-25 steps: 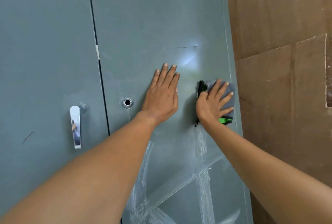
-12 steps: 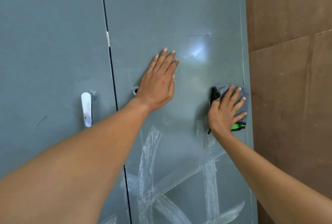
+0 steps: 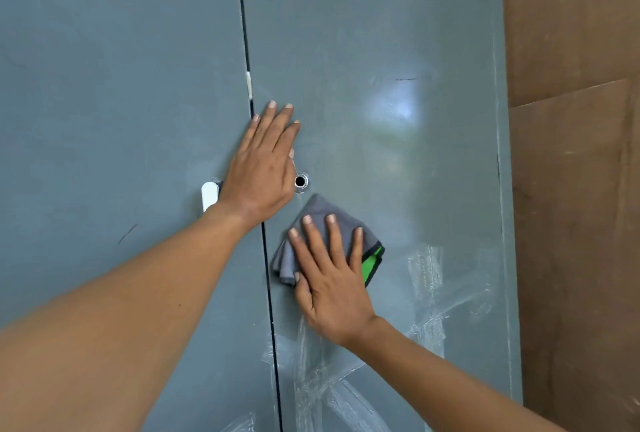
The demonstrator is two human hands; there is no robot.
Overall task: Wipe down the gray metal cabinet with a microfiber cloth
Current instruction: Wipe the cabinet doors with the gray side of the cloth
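My right hand [image 3: 332,275] is pressing the cloth [image 3: 322,220] flat against the right door [image 3: 398,33] of the cabinet, fingers straight and spread, just below the keyhole [image 3: 300,181]. My left hand [image 3: 265,163] is lying flat and released across the gap between the doors, covering most of the handle [image 3: 209,195]. White smears [image 3: 426,272] are showing low on the right door, beside brown board [image 3: 575,189].
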